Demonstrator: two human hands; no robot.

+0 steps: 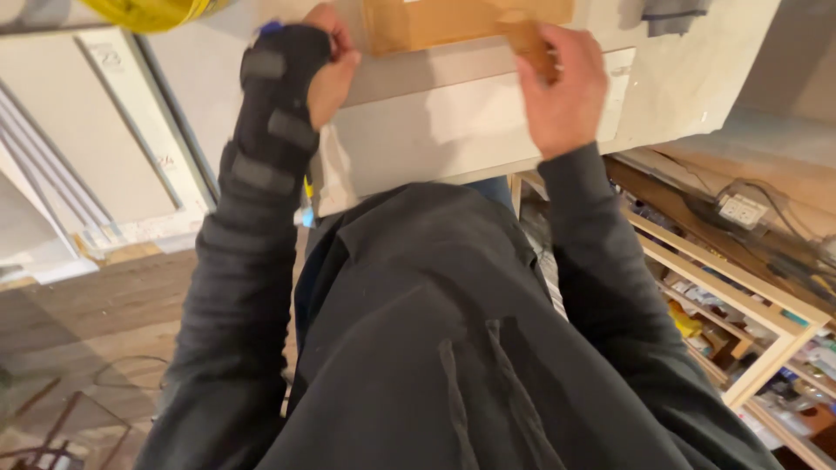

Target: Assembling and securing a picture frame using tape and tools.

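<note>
My left hand (331,65), in a black strapped wrist brace (274,113), rests with curled fingers against the left edge of a brown wooden board (435,22) that lies on a white worktop (453,130). My right hand (566,87) is closed around a small brown wooden block (527,39), pressed to the board's lower right part. The image is blurred, so the exact contact is unclear. My dark sweatshirt fills the lower middle of the view.
White panels (104,148) lean at the left over a wooden floor (96,313). A pale wooden shelf frame (740,305) with several small items stands at the right, with cables and a white socket block (742,209) above it. A yellow object (152,10) sits at the top left.
</note>
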